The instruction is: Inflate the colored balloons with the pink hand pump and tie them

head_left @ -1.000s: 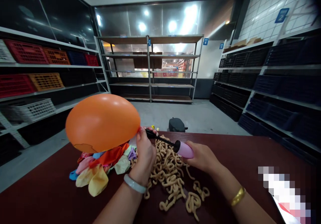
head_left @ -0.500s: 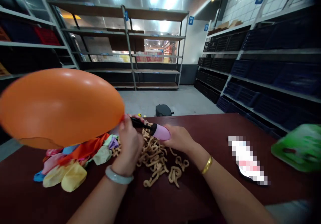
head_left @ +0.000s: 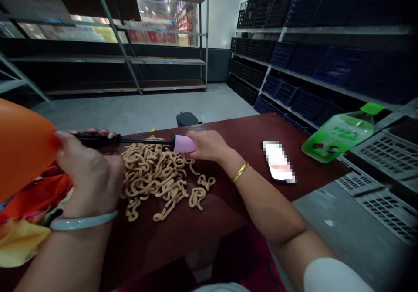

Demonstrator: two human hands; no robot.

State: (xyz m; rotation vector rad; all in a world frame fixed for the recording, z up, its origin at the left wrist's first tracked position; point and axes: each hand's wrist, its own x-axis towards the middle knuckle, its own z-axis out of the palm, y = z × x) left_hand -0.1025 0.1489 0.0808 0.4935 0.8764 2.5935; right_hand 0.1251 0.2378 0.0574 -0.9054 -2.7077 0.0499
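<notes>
Left hand (head_left: 91, 165) is wrapped round the black end of a pump (head_left: 143, 140) and looks to be pinching the orange balloon (head_left: 24, 148) at its neck – fingers hide that bit, so can't swear to it. Balloon's at the far left, cut off by the frame. Right hand (head_left: 209, 146) grips the pink handle (head_left: 184, 144) – rod showing, tan coils (head_left: 156, 174) heaped on the table (head_left: 222, 213) below.

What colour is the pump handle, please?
The pump handle is light purple, clearest in the head view.
</notes>
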